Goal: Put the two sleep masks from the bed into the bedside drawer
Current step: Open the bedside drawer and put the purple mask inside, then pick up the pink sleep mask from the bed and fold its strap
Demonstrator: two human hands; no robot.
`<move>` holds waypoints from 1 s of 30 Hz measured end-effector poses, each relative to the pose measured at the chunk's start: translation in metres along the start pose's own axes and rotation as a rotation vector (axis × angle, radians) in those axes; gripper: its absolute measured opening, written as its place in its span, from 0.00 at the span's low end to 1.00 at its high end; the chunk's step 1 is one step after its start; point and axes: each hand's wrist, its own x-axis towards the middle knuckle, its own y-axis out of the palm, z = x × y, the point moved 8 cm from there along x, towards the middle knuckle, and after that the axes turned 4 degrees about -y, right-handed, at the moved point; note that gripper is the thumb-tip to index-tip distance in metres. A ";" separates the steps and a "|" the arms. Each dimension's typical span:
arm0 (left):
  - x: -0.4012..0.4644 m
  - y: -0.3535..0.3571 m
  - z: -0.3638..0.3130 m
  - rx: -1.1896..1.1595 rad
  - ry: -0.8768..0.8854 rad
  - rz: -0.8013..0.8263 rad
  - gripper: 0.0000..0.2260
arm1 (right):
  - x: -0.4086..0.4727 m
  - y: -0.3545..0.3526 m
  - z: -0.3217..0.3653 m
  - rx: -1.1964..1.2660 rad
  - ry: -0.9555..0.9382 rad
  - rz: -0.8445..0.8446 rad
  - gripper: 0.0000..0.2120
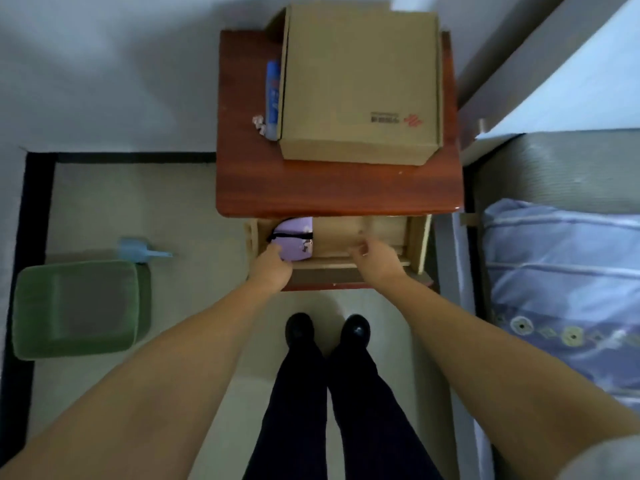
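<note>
The bedside drawer (414, 242) of the reddish wooden nightstand (332, 192) stands pulled out below its top. A lilac sleep mask (298, 237) with a black strap lies in the drawer's left part. My left hand (273, 268) reaches over the drawer front and its fingers hold the mask's near edge. My right hand (375, 256) rests at the drawer's middle front, fingers curled on the wooden front edge. Only this one sleep mask is visible; whether another lies under it is hidden.
A large cardboard box (360, 81) and a blue tube (273, 98) sit on the nightstand top. A green plastic bin (76, 310) and a blue scoop (138, 252) are on the floor at left. The bed with a blue patterned pillow (561, 289) is at right.
</note>
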 end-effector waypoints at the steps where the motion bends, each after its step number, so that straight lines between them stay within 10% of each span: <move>1: -0.020 -0.005 -0.014 0.084 0.053 0.061 0.15 | -0.022 -0.021 0.003 -0.036 -0.018 -0.020 0.20; 7: -0.110 -0.015 -0.174 0.537 0.589 -0.003 0.17 | -0.111 -0.173 -0.016 -0.420 -0.094 -0.460 0.19; 16: -0.205 0.119 -0.424 0.890 1.122 -0.109 0.19 | -0.163 -0.343 -0.176 -0.357 0.226 -0.633 0.24; 30: -0.149 0.505 -0.680 0.966 1.087 0.214 0.20 | -0.076 -0.535 -0.518 -0.133 0.493 -0.579 0.23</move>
